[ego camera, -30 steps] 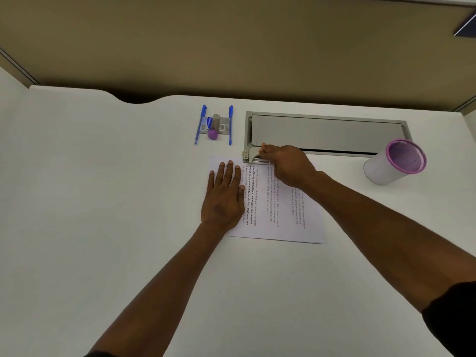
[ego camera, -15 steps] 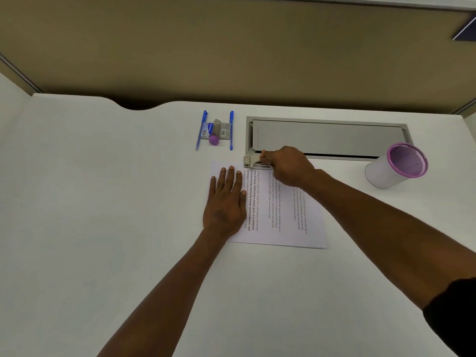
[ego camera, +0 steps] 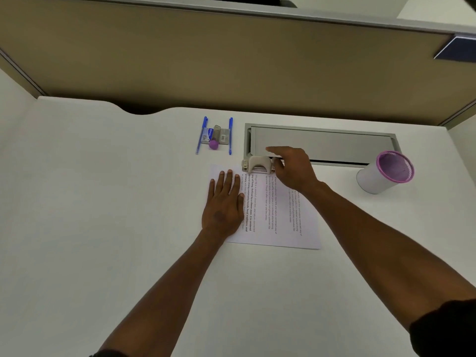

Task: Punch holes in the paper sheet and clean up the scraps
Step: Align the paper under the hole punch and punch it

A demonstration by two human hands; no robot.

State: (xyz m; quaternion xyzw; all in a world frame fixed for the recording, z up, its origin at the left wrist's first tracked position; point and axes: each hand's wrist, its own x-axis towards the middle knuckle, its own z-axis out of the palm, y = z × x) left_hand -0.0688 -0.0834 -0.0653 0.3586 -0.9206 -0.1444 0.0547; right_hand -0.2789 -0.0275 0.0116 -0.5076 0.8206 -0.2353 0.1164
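Observation:
A printed paper sheet (ego camera: 279, 222) lies on the white desk (ego camera: 103, 202), its text running sideways. My left hand (ego camera: 224, 204) rests flat on the sheet's left part, fingers spread. A small beige hole punch (ego camera: 258, 164) sits over the sheet's far edge, its lever uncovered. My right hand (ego camera: 293, 168) hovers just right of the punch with fingers loosely apart and the thumb close to the punch's right side. I cannot tell whether the thumb touches it. No scraps are visible.
A grey cable-tray lid (ego camera: 322, 145) is set into the desk behind the punch. A white cup with a purple mesh rim (ego camera: 383, 176) stands at the right. Two blue pens (ego camera: 201, 135) flank a small stapler and staple box (ego camera: 217, 137). A tan partition rises at the back.
My right hand has come off the top of the hole punch and opened, so the lever now shows. The left hand stays flat on the sheet.

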